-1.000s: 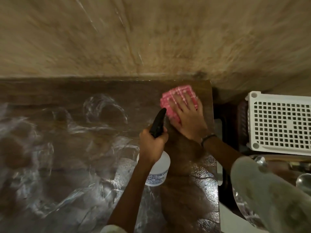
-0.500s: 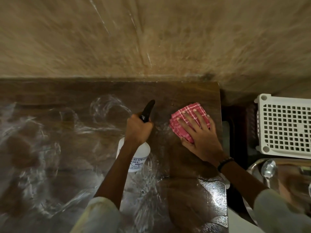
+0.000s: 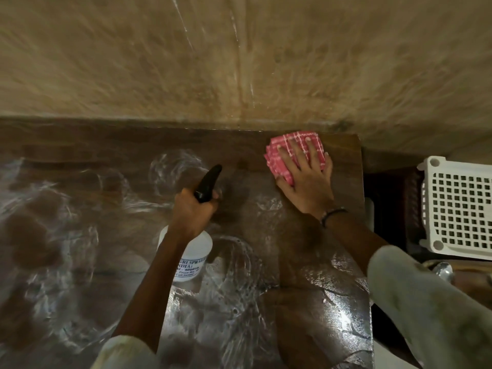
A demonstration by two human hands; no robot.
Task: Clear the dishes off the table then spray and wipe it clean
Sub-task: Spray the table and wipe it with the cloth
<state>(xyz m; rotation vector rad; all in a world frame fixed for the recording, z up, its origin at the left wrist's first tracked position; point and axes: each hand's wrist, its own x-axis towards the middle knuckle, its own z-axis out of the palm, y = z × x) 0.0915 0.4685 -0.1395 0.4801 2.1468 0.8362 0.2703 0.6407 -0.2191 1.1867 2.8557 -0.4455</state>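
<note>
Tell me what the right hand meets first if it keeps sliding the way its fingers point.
The right hand, flat on the cloth, points toward the wall. Little bare table is left ahead, so it would probably reach the wall's base first.

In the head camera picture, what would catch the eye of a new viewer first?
First, the pink checked cloth, pressed flat under the right hand at the far right corner of the dark wooden table. Next, the white spray bottle with its black nozzle, held in the left hand at the middle. A white perforated basket stands off the table's right side.
</note>
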